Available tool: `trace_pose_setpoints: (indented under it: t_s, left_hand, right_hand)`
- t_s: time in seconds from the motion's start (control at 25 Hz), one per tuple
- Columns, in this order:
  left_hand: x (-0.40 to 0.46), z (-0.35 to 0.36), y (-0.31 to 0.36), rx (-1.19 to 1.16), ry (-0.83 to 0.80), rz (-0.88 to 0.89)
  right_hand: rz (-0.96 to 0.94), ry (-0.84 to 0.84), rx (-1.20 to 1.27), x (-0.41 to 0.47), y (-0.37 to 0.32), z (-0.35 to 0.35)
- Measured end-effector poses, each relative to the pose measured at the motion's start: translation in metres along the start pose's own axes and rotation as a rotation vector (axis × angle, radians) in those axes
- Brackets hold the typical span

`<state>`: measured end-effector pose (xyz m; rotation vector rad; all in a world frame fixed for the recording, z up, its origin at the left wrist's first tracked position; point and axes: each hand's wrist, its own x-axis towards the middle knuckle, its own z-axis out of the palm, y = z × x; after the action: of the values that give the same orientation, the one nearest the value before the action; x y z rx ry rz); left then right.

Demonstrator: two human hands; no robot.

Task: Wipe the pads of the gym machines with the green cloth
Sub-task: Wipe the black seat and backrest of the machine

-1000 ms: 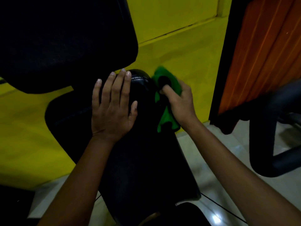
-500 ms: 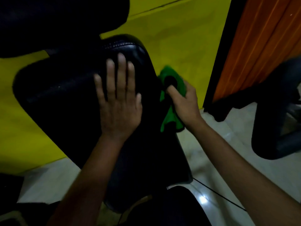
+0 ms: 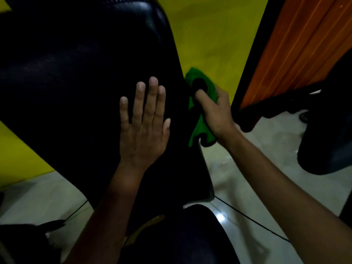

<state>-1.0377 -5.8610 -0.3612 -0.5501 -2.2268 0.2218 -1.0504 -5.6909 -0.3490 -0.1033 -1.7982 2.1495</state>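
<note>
A large black padded gym-machine pad fills the upper left and middle of the head view. My left hand lies flat on its top surface with straight fingers. My right hand grips the bunched green cloth and holds it against the pad's right side edge. Part of the cloth hangs below my fist; part sticks out above my thumb.
A yellow wall stands behind the pad. An orange panel in a black frame rises at the right, with another black machine part beside it. A thin black cable runs over the pale tiled floor. A second dark pad sits at the bottom.
My view has dropped and closed in on the pad. My left hand slid down from the pad's rounded top onto its face. My right hand carried the cloth down along the right edge.
</note>
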Motion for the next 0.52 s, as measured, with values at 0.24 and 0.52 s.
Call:
trace_pose_setpoints:
  t_s: [0.24,0.52]
  left_hand:
    - [0.0,0.007,0.0,0.008,0.078,0.003]
    - [-0.003,0.004,0.011,-0.021,0.06,-0.056]
  right_hand:
    - [0.441,-0.016,-0.331,-0.05,0.071,-0.047]
    - [0.115,0.114,-0.153,-0.032,0.033,-0.013]
